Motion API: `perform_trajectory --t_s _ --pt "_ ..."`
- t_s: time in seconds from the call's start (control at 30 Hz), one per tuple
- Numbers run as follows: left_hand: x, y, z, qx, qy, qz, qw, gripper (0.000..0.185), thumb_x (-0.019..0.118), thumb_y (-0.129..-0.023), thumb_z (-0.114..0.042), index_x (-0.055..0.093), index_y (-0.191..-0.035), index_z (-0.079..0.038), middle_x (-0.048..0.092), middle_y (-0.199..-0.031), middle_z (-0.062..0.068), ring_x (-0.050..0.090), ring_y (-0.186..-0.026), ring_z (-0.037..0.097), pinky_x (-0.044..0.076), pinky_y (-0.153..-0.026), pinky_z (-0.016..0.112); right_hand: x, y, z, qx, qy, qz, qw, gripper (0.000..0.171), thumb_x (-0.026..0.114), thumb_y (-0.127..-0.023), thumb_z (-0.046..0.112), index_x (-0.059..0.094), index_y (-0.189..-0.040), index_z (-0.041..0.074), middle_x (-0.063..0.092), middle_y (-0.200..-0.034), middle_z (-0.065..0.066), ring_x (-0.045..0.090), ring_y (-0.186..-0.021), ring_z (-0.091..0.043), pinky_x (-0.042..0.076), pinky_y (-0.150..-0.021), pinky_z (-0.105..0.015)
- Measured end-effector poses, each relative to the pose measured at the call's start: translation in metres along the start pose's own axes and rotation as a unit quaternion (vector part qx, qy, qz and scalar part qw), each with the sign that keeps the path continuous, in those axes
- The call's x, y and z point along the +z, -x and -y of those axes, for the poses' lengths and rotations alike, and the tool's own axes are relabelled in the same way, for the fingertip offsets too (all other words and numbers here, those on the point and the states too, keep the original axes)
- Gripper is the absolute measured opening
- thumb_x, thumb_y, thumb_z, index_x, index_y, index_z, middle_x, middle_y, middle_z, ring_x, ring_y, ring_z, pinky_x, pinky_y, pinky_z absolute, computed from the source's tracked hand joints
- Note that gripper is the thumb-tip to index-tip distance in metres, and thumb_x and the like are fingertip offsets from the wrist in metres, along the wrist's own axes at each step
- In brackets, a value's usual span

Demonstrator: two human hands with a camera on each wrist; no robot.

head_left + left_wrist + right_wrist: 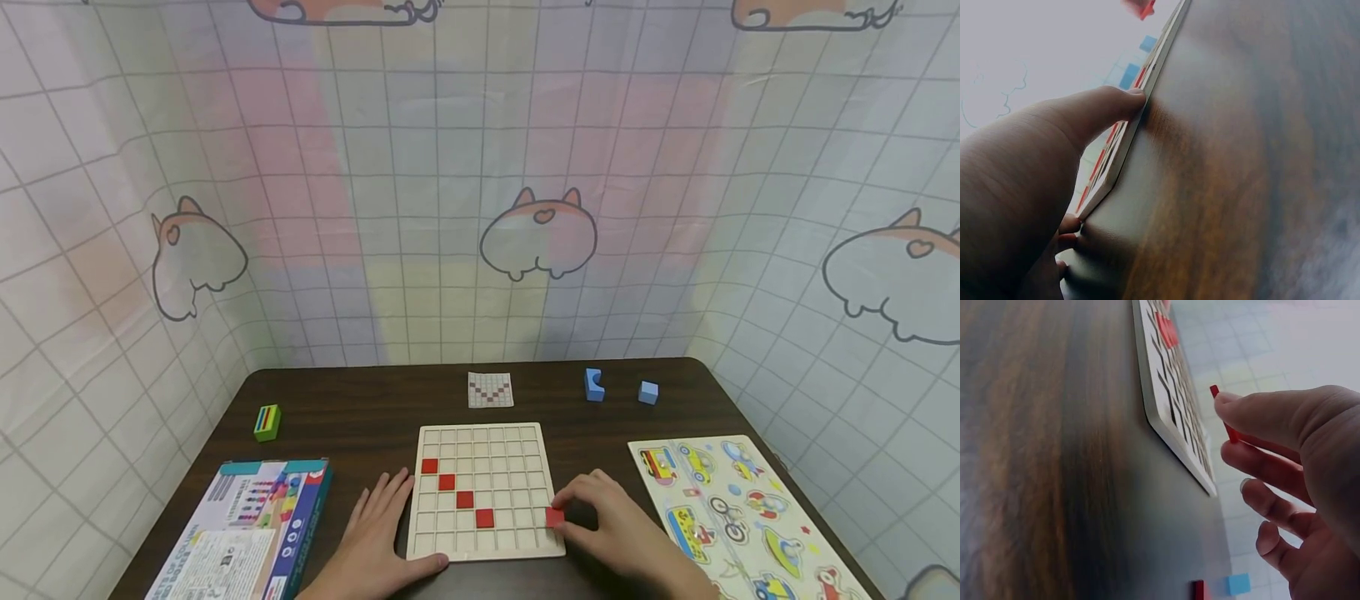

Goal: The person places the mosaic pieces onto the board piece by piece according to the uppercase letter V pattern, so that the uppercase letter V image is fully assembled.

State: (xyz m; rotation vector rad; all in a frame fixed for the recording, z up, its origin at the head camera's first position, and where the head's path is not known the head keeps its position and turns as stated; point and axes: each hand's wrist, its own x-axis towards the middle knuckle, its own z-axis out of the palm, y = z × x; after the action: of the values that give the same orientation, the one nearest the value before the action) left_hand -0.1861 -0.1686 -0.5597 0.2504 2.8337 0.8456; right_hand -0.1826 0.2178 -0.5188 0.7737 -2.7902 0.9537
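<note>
A pale square board (487, 556) with a grid of recesses lies on the dark table. Several red square tiles (465, 500) sit in it, stepping diagonally from the upper left toward the lower middle. My left hand (378, 533) rests at the board's left side, fingers extended, with the thumb (1107, 106) touching the near edge. Between thumb and fingers, my right hand (611, 525) pinches another red tile (1231, 432). That tile is above the board's right edge near the lower corner; the right wrist view shows it raised off the board.
Behind the board lies a small grid pattern card (491, 390). Two blue blocks, one notched (594, 386) and one cube-like (648, 392), stand back right. A vehicle picture puzzle (738, 492) is at right, a box (240, 533) at left, and a green block (267, 423) behind it.
</note>
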Motion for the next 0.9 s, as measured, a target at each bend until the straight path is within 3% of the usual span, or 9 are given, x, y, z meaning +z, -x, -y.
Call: perform_trajectory --t_s 0.73,0.9 --pt "-0.001 0.001 -0.001 0.006 -0.003 -0.004 1.0 0.137 0.077 -0.073 -0.094 0.031 -0.177 -0.018 0.028 -0.185 0.01 0.013 -0.174 0.045 0.006 -0.137 0.076 0.029 -0.038 0.003 0.006 -0.04 0.022 0.999 0.016 0.086 -0.099 0.031 0.079 -0.113 0.03 0.075 -0.116 0.019 0.058 -0.107 -0.014 0.053 -0.092 -0.032" --pt "-0.001 0.001 -0.002 0.005 -0.003 -0.003 1.0 0.136 0.077 -0.073 -0.094 0.031 -0.177 -0.018 0.028 -0.185 0.01 0.013 -0.174 0.045 0.006 -0.137 0.075 0.036 -0.044 0.005 0.006 -0.034 0.017 0.999 0.015 0.087 -0.099 0.031 0.08 -0.112 0.03 0.076 -0.116 0.019 0.056 -0.109 -0.01 0.047 -0.099 -0.037"
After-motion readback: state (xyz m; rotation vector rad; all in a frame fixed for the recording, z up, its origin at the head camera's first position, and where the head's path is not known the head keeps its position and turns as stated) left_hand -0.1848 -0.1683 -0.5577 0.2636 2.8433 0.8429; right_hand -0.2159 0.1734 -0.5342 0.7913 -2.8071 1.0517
